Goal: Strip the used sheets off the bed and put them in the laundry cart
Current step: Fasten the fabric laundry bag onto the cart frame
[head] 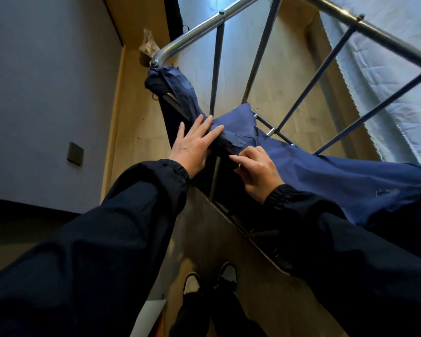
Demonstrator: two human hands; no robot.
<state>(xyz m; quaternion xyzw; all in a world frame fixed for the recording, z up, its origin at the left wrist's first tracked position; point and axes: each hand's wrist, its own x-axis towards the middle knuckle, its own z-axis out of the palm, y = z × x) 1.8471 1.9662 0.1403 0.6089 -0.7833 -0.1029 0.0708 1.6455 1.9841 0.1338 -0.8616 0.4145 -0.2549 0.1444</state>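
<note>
A metal-framed laundry cart (219,18) stands in front of me, with a dark blue fabric bag (326,176) draped over its near rail. The bag's coating is peeling in flakes. My left hand (192,144) lies flat on the blue fabric where it wraps the rail, fingers straight. Just to the right, my right hand (255,166) has its fingers curled and pinches the fabric's edge. A white mattress or sheet (387,76) shows beyond the cart at the upper right.
A grey wall (46,93) with a dark switch plate (75,153) is on the left. The wooden floor (136,122) runs under the cart. A crumpled plastic bag (148,45) sits at the far corner. My shoes (209,280) are below.
</note>
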